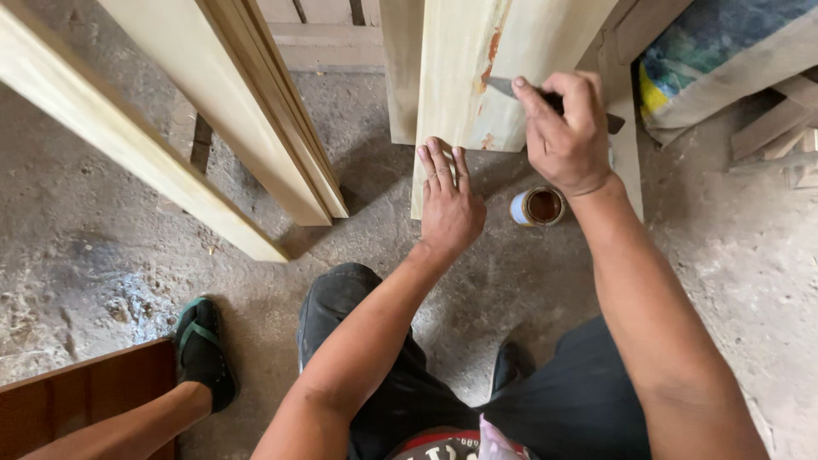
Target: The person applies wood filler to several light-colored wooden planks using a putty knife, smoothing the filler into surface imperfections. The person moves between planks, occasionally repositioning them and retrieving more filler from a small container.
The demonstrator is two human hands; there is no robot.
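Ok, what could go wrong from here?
The open can of brown filler stands on the floor right under the right hand; a dropped wrist could tip it. The left hand rests flat on the board below the putty knife, so a downward slip might nick its fingers.

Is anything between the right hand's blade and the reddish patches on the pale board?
Nothing visible. The right hand holds the blade with its tip right at the upper reddish patch on the board. The left hand lies flat lower on the board, beside the lower patch, not covering either.
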